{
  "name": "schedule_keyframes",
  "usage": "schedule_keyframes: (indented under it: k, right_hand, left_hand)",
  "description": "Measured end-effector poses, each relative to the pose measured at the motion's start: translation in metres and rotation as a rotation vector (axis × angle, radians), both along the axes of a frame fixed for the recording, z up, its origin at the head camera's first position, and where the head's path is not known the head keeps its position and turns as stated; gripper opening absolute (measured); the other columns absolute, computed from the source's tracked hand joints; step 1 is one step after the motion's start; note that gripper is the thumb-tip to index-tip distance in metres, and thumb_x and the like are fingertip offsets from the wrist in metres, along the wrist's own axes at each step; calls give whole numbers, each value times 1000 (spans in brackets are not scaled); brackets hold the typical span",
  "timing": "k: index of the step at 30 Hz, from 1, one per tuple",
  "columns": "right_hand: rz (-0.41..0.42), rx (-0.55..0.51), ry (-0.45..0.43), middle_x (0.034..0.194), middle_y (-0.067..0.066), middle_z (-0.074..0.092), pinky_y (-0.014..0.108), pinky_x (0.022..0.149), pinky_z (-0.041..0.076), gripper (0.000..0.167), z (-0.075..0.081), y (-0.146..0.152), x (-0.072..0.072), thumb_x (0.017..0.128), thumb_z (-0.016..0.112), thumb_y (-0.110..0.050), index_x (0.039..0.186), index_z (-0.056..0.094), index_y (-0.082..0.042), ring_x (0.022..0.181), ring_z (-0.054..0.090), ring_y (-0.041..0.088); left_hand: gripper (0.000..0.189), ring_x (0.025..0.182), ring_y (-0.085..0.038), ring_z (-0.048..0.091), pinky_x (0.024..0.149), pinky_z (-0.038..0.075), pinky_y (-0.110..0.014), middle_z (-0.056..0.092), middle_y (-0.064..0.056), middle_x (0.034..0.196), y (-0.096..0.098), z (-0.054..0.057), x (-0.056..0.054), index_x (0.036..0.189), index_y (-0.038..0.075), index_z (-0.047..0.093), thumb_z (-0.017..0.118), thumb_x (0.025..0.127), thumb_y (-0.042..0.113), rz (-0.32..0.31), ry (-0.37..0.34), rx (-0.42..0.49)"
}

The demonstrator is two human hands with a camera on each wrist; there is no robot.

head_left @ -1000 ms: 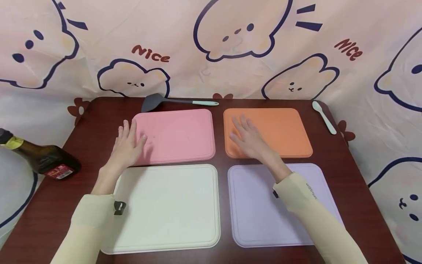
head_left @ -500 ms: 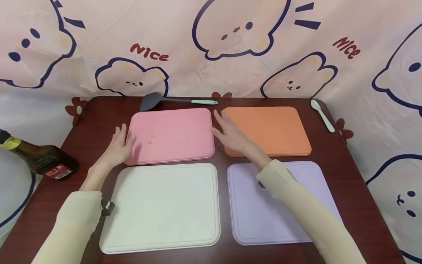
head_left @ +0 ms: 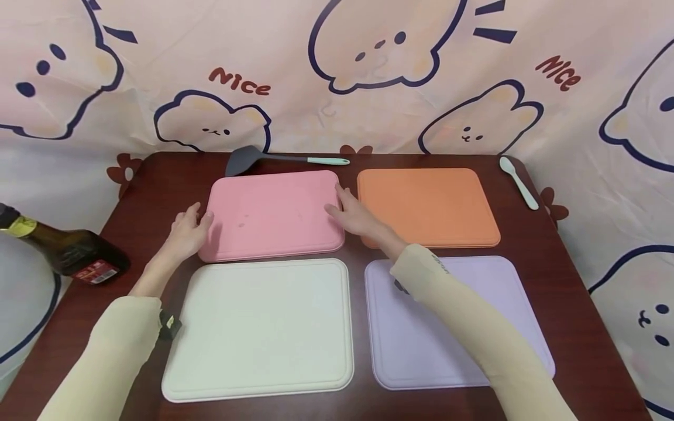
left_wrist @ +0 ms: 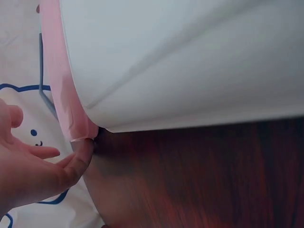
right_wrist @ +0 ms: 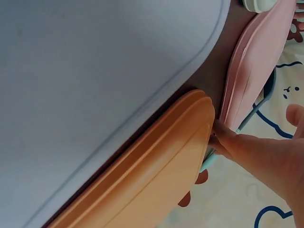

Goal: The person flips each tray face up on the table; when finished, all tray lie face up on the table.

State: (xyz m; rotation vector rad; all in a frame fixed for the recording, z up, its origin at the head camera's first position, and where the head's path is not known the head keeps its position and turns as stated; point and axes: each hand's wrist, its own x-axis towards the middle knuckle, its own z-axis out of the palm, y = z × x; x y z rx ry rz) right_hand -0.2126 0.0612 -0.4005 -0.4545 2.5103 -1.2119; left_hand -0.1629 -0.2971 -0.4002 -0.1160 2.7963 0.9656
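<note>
A flat pink board (head_left: pixel 274 216) with rounded corners lies at the back left of the dark table. At its left edge is my left hand (head_left: pixel 188 233); the left wrist view has its bent fingers (left_wrist: pixel 78 164) right at the pink corner, thumb raised. My right hand (head_left: pixel 358 217) reaches to the opposite edge, its fingers in the gap beside the orange board (head_left: pixel 429 207) and its thumb over the pink surface. In the right wrist view, these fingers (right_wrist: pixel 225 135) dip between the pink and orange edges.
A white board (head_left: pixel 258 330) lies in front on the left, a lilac board (head_left: pixel 447 327) on the right. Behind the pink board is a grey spatula (head_left: pixel 244 159). A pale spoon (head_left: pixel 518 182) lies at the far right, a dark bottle (head_left: pixel 79 252) at the left edge.
My right hand has moved left from over the orange board to the pink board's right edge. My left hand has shifted slightly left and down to the pink board's left edge.
</note>
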Motion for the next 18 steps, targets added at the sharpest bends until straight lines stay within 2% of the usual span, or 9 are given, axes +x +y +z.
schedule_keyframes:
  k: [4, 7, 9, 11, 14, 16, 18]
  right_hand:
    - [-58, 13, 4, 156, 22, 16, 37, 117, 13, 70, -2, -4, -4, 100, 50, -23, 150, 11, 7, 144, 13, 33]
    - [-74, 61, 26, 150, 27, 29, 37, 114, 23, 66, 0, -3, -9, 99, 50, -21, 147, 19, 12, 140, 27, 32]
    - [-72, 85, 24, 138, 29, 45, 35, 108, 34, 60, 1, -4, -12, 99, 50, -21, 143, 29, 13, 129, 44, 31]
    - [-61, 90, 27, 118, 25, 59, 31, 94, 45, 51, 1, -4, -15, 99, 49, -20, 138, 40, 12, 108, 57, 27]
    - [-58, 92, 8, 86, 14, 61, 27, 69, 45, 39, 0, -6, -17, 99, 48, -20, 127, 52, 7, 76, 57, 22]
    - [-71, 111, -3, 76, 9, 55, 25, 61, 40, 34, -1, -7, -19, 99, 48, -20, 119, 58, 5, 70, 53, 19]
    - [-93, 134, -18, 73, 8, 50, 25, 59, 38, 30, -2, -9, -20, 99, 48, -21, 109, 61, 4, 70, 51, 20]
  left_hand:
    - [70, 129, -57, 19, 103, 22, -67, 28, -43, 134, 1, -2, -1, 145, -16, 10, 28, 104, 37, 1, -8, -14]
    - [67, 127, -57, 19, 102, 23, -66, 29, -42, 132, 4, -3, -4, 143, -19, 16, 30, 104, 34, 0, -17, -21]
    - [66, 125, -57, 20, 101, 24, -65, 28, -42, 131, 4, -5, -5, 142, -20, 19, 29, 104, 33, 6, -30, -24]
    - [65, 124, -56, 20, 100, 25, -64, 26, -42, 131, 4, -7, -5, 141, -20, 21, 30, 103, 32, 27, -44, -16]
    - [62, 123, -56, 19, 99, 26, -64, 24, -43, 131, 1, -9, -7, 141, -20, 23, 30, 103, 29, 50, -51, -8]
    - [60, 124, -57, 19, 100, 25, -65, 22, -43, 131, 0, -11, -9, 140, -20, 24, 31, 103, 27, 63, -47, -8]
    - [57, 123, -57, 20, 100, 25, -65, 22, -44, 131, -1, -11, -11, 139, -20, 27, 31, 103, 24, 64, -41, -12]
